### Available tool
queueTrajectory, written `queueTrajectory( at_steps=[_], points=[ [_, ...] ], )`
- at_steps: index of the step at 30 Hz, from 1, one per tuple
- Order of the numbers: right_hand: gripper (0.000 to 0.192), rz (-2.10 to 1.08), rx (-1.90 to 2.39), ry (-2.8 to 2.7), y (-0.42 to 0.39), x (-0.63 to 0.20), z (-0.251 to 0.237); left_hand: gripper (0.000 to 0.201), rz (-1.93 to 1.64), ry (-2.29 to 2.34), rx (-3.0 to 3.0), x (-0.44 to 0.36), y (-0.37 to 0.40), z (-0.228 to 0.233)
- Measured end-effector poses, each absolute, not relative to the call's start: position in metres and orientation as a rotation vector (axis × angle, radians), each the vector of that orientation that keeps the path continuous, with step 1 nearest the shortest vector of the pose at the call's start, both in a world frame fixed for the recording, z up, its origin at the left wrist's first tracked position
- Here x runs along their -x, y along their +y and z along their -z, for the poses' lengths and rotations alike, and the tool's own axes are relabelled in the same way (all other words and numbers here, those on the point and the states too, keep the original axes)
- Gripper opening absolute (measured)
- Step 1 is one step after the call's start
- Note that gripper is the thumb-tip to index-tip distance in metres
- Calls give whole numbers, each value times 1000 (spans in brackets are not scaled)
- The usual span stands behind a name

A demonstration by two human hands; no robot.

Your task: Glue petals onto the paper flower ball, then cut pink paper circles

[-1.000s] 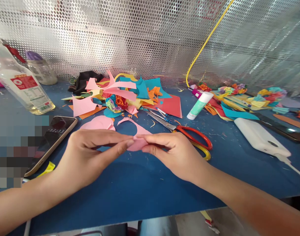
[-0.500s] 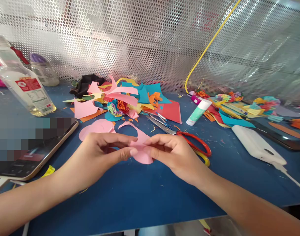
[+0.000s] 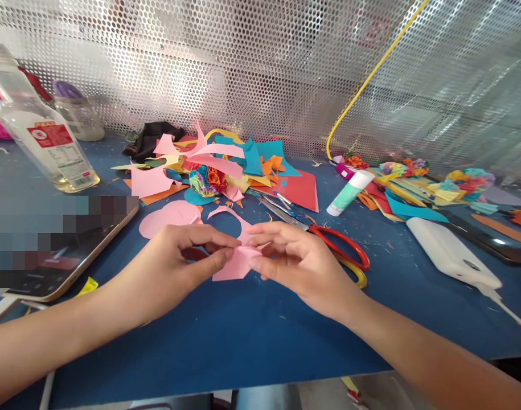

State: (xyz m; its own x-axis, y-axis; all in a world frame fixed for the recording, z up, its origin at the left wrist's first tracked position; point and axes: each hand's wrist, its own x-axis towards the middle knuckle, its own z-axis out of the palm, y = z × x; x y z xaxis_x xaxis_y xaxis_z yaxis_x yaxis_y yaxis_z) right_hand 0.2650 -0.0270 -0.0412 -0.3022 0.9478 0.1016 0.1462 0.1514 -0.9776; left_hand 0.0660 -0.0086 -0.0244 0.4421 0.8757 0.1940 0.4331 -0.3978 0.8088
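A piece of pink paper [image 3: 232,266] is pinched between my two hands above the blue table. My left hand [image 3: 187,256] grips its left side with thumb and fingertips. On the right side, my right hand [image 3: 296,259] holds it the same way, fingers curled over the upper edge. A fold seems to run along the top of the paper, partly covered by my fingertips. Just beyond lie pink paper circles [image 3: 170,216] and a pink offcut [image 3: 240,223] with a round hole. Scissors [image 3: 341,245] with red and yellow handles rest beyond my right hand.
A heap of paper scraps [image 3: 149,181] with a paper flower [image 3: 206,179] lies at the back. A glue stick [image 3: 349,192] and white power bank [image 3: 452,250] are to the right. At left are a phone [image 3: 76,250] and a bottle [image 3: 57,145]. Perforated metal [image 3: 243,68] stands behind.
The pink paper's lower edge has gone from rounded to straighter and angular, and it hangs further left. My fingers have shifted slightly along its upper edge. The view has moved a little.
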Motion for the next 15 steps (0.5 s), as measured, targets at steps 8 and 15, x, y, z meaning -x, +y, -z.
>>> queueTrajectory(
  at_steps=[8,15],
  points=[
    [18,-1493,1056,-1339,-18,-264,45,34,-860,1160,-2036,-62,-6,29],
    [24,-1607,1099,-1297,-22,-257,43,14,-763,835,-2673,-60,-10,34]
  ],
)
